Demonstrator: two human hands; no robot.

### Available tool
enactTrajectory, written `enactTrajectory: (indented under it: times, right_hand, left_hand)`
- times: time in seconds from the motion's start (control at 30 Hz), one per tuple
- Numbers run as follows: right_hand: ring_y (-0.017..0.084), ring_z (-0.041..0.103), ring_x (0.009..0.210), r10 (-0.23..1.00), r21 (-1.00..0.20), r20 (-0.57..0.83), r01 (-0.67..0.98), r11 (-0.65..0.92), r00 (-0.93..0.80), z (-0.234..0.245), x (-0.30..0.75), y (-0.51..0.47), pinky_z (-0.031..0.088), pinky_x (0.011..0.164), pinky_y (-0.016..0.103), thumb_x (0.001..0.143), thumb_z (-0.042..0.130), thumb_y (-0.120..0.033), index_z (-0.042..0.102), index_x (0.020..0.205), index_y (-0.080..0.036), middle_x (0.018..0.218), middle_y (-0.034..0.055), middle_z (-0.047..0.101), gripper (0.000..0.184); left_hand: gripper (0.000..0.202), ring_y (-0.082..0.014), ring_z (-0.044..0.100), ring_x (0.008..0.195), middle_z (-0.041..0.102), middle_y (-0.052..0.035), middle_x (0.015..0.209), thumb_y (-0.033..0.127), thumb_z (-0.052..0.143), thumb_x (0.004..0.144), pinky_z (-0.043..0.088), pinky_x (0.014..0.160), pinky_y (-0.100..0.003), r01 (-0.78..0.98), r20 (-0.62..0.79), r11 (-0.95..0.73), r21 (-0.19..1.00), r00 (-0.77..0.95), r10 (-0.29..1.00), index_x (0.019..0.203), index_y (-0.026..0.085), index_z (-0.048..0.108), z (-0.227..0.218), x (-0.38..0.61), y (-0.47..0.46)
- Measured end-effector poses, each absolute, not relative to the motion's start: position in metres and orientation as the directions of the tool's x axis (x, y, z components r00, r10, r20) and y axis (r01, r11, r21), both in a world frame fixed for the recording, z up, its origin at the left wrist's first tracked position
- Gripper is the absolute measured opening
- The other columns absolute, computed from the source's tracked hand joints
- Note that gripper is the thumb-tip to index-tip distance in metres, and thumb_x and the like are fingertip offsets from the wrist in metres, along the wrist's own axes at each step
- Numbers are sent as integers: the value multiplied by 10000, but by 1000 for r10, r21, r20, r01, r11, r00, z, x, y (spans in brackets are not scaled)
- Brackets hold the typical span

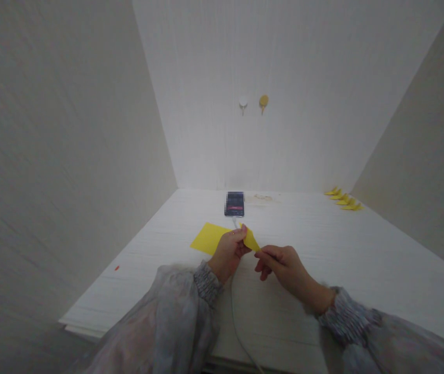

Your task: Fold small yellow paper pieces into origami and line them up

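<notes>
Between my two hands is a small folded piece of yellow paper (250, 240), held up over the white table. My left hand (230, 252) is closed on its left side, thumb on top. At the paper's lower right tip, my right hand (280, 264) pinches with thumb and index finger, the other fingers curled below. A flat yellow sheet (209, 238) lies on the table just behind my left hand, which covers part of it.
A phone (234, 204) lies near the back wall, with a white cable (233, 301) running from it beneath my hands to the front edge. Several folded yellow paper pieces (344, 200) line the back right corner. Two hooks (263, 102) are on the wall. A small red bit (117, 268) lies at left.
</notes>
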State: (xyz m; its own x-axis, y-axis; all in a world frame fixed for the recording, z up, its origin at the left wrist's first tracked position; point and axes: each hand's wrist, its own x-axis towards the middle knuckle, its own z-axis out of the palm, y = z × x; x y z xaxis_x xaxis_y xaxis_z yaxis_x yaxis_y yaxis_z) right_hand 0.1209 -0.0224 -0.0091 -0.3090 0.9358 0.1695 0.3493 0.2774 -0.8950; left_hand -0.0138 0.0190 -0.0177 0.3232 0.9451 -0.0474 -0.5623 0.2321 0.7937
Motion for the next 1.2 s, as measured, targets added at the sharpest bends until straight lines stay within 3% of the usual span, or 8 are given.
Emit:
enactTrajectory:
  times: [0.23,0.47,0.67,0.83,0.93,1.03,1.1,1.2]
  right_hand:
    - [121,588,488,811,-557,464,595,579,-355,-14,128,-23,415,473,216,823,401,-293,626,768,-195,623,26,653,251]
    - [103,537,495,518,-150,763,674,723,-387,-18,129,-23,375,496,213,785,470,-178,605,861,-152,591,12,629,157]
    - [92,472,452,359,194,783,747,636,-508,-12,136,-18,320,480,233,770,494,-168,593,827,-124,529,-10,580,123]
    - [108,478,481,385,414,630,711,569,-675,-7,142,-11,303,497,258,773,463,-129,592,801,-112,561,14,568,134]
    - [118,495,505,413,464,513,648,604,-752,-6,139,-10,300,500,261,749,445,-77,593,766,-118,595,35,577,154]
    - [121,505,505,430,454,493,645,615,-757,-8,135,-11,301,497,257,746,446,-73,598,806,-114,591,40,583,168]
    - [118,509,495,466,362,538,692,625,-702,-9,134,-12,306,493,249,771,459,-146,599,861,-121,576,30,585,168]
    - [109,510,484,585,47,612,763,645,-532,-9,136,-12,333,485,230,788,458,-282,603,881,-161,577,16,592,210]
  left_hand:
    - [247,-83,529,577,569,-22,654,341,583,690,425,580,-205,-621,-20,262,739,369,929,708,97,560,-18,-14,20]
    - [268,-97,554,621,567,-27,640,371,493,757,431,596,-207,-608,-29,332,721,451,892,678,116,516,-16,-14,20]
    - [309,-122,554,756,577,-72,875,398,495,750,440,680,-251,-569,-10,276,775,426,904,899,130,526,-16,-13,21]
    - [360,-128,557,749,576,-76,853,442,505,723,442,705,-265,-518,-9,274,810,457,890,859,111,543,-11,-11,19]
    - [281,-112,558,730,593,-62,836,299,629,647,439,696,-234,-467,6,205,860,411,911,835,102,559,-11,-11,18]
    - [302,-108,570,686,611,-58,804,200,679,571,446,669,-228,-406,-1,154,901,352,936,831,94,568,-13,-13,20]
    - [321,-116,579,683,618,-61,796,194,675,570,451,664,-239,-392,10,122,912,319,948,851,91,561,-15,-14,21]
    - [383,-129,591,674,623,-55,776,178,677,564,461,652,-259,-383,28,81,920,272,962,901,102,509,-16,-15,22]
